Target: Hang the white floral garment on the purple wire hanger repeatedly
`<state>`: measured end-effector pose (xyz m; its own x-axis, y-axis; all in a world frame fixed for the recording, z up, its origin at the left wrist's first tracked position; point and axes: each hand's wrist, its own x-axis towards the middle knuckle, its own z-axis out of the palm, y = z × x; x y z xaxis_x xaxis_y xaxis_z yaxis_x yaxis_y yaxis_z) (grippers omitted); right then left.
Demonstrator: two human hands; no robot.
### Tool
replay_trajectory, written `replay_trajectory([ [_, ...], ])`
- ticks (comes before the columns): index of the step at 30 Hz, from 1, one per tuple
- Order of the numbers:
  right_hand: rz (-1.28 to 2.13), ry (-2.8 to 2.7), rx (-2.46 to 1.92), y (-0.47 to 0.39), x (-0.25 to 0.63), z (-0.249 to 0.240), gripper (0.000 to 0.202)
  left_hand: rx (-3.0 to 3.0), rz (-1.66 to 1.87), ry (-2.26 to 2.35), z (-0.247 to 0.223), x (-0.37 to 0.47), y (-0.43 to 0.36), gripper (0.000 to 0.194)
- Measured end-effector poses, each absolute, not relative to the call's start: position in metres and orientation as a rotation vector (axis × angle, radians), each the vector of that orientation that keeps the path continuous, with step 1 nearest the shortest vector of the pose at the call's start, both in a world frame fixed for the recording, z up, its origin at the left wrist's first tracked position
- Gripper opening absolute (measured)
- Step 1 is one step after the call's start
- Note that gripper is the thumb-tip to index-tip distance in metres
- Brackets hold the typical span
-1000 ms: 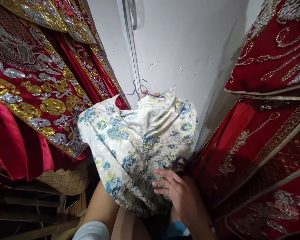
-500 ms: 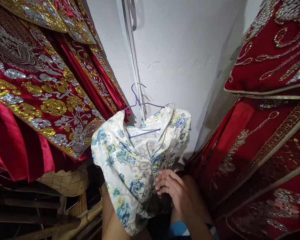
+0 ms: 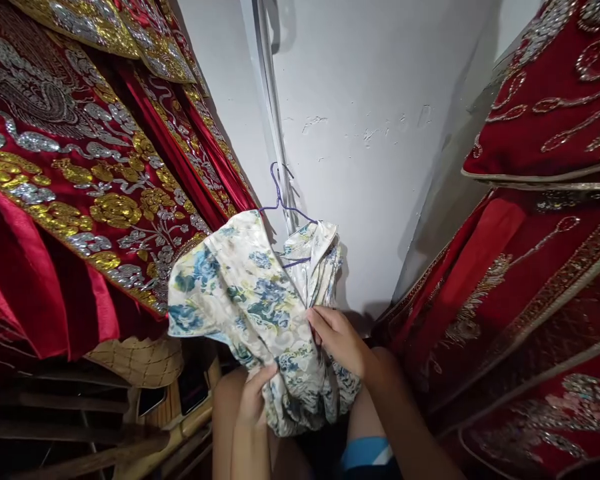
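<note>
A white blouse (image 3: 260, 293) with blue, green and yellow flowers hangs in front of me on a thin purple wire hanger (image 3: 279, 193). My right hand (image 3: 337, 337) pinches the blouse's front edge just below the V-neck, thumb on top. Lower down on the left, my left hand (image 3: 257, 393) grips the blouse's side, its thumb over the cloth and its other fingers hidden behind. The hanger's lower bar shows through the neck opening. Below my hands, the blouse's hem bunches between my knees.
Red garments with gold and silver sequins (image 3: 115, 210) hang at the left; more beaded red garments (image 3: 545, 267) hang at the right. A metal rail (image 3: 270, 100) runs along the white wall (image 3: 360, 73). Two phones (image 3: 193, 387) lie on a wooden chair (image 3: 173, 417) at lower left.
My right hand has moved up and closed on the blouse's front edge. My left hand has come into view, gripping its side. The blouse has turned and its right half is folded narrower.
</note>
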<state>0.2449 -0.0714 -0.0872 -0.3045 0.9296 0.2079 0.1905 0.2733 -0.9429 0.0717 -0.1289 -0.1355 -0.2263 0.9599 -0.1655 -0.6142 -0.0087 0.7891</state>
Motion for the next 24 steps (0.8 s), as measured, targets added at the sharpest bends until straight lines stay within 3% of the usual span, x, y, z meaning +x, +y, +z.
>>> replay_trajectory([
  [4, 1.074, -1.601, -1.006, -0.076, 0.24, -0.094, 0.047, 0.445, 1.273, 0.888, -0.14, 0.073, -0.134, 0.049],
  [9, 1.157, -1.439, -0.987, -0.079, 0.249, -0.101, 0.045, 0.368, 1.302, 0.918, -0.144, 0.078, -0.126, 0.03],
  [14, 1.181, -1.207, -0.946, -0.094, 0.256, -0.105, 0.043, 0.284, 1.809, 1.229, -0.16, 0.079, -0.11, 0.03],
  [18, 1.268, -1.264, -0.956, -0.109, 0.248, -0.102, 0.034, 0.875, 2.255, 1.533, -0.161, 0.09, -0.115, 0.044],
  [20, 1.284, -1.319, -0.933, -0.113, 0.242, -0.097, 0.034, 1.257, 2.131, 1.532, -0.158, 0.1, -0.12, 0.045],
  [24, 1.29, -1.394, -0.889, -0.113, 0.236, -0.087, 0.031, 1.55, 1.762, 1.422, -0.157, 0.116, -0.12, 0.023],
])
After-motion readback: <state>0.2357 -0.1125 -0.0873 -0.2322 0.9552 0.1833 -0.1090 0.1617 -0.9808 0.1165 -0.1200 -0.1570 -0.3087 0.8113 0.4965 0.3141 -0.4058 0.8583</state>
